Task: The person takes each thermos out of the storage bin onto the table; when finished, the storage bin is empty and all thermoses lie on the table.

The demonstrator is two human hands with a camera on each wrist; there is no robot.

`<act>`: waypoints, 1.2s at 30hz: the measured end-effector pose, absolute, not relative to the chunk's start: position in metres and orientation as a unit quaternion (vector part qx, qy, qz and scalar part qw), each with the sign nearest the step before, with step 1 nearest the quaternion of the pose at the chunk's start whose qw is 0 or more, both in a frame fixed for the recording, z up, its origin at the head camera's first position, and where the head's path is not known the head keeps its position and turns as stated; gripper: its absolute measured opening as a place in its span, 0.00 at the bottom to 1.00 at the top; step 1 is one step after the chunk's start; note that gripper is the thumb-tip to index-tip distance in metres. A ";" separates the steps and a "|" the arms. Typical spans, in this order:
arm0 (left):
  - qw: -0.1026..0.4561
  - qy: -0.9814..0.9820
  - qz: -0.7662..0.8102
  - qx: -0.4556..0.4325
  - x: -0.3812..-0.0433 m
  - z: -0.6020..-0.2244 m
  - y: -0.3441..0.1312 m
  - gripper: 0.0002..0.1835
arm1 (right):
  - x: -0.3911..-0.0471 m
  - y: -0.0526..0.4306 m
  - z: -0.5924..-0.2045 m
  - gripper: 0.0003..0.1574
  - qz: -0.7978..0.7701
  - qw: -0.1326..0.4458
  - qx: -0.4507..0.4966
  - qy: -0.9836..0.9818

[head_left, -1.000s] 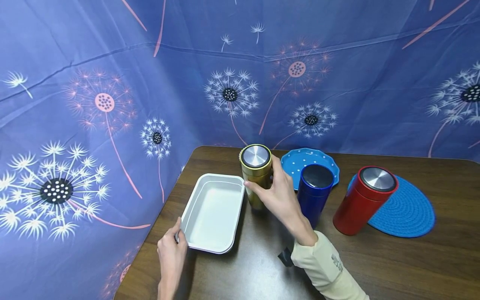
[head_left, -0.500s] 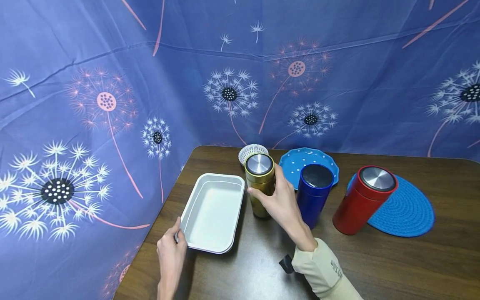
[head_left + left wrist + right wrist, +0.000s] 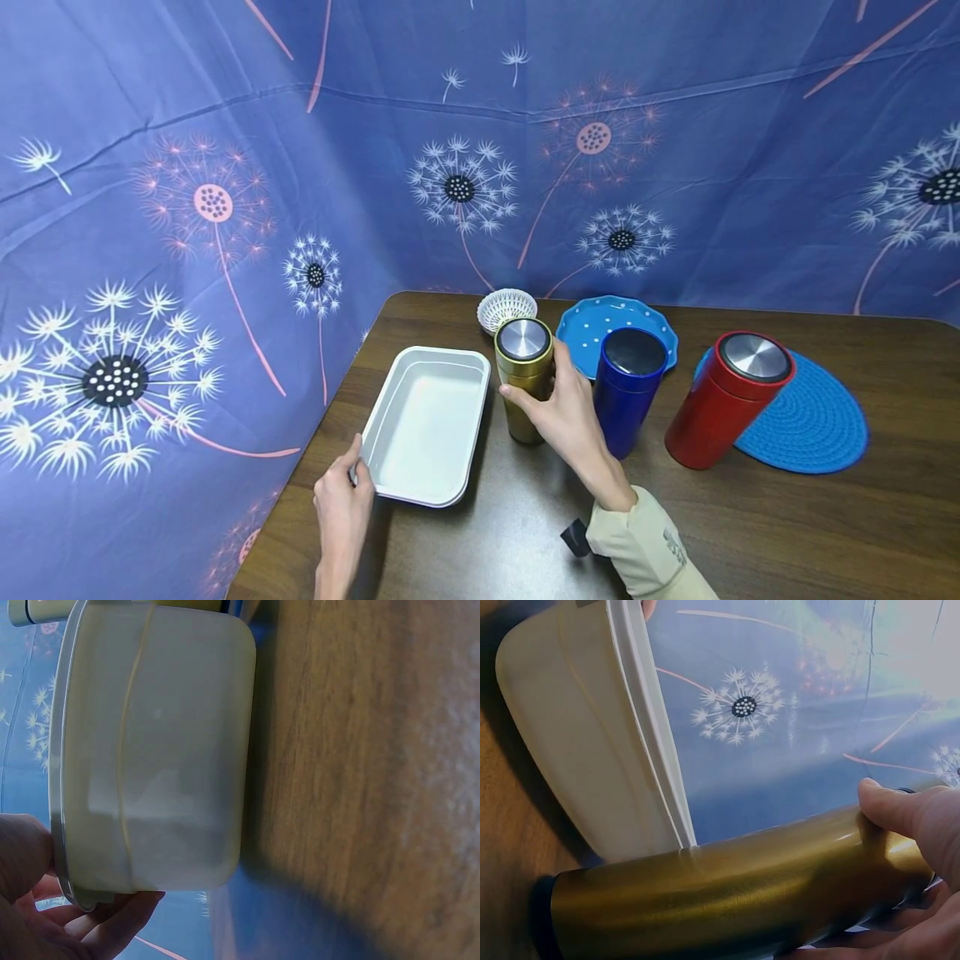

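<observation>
My right hand [image 3: 566, 408] grips a gold thermos flask [image 3: 525, 396] with a silver lid, thumb on one side and fingers round the other. The flask is upright beside the right wall of a white plastic tub [image 3: 427, 425]; its dark base is close to the wood in the right wrist view, and I cannot tell whether it touches. My left hand [image 3: 345, 500] holds the tub's near left corner by the rim, with fingers under the lip in the left wrist view. Right of my right hand, a blue thermos flask [image 3: 628, 392] stands upright.
A red thermos flask [image 3: 720, 408] stands further right, before a round blue woven placemat [image 3: 817, 425]. Behind the flasks lie a blue dotted plate [image 3: 585, 325] and a small white openwork basket [image 3: 506, 307]. A patterned cloth [image 3: 450, 125] hangs along the table's [image 3: 750, 533] back and left.
My right hand has drawn the gold flask nearer to me and slightly right, baring the small white basket behind it. The left hand and the tub have stayed put.
</observation>
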State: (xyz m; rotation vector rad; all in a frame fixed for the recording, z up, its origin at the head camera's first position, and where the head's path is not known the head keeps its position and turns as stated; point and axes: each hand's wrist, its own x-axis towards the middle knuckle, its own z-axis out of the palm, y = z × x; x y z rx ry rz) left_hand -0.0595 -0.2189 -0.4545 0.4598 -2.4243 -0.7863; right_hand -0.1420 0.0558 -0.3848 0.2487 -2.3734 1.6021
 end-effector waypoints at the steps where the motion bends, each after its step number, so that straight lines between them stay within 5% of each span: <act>1: 0.273 -0.901 -0.291 0.171 -0.059 -0.455 -0.219 0.18 | -0.142 0.056 -0.386 0.52 0.553 0.132 0.084 -0.818; 36: 0.272 -0.899 -0.297 0.169 -0.061 -0.456 -0.217 0.18 | -0.141 0.058 -0.399 0.53 0.542 0.135 0.088 -0.825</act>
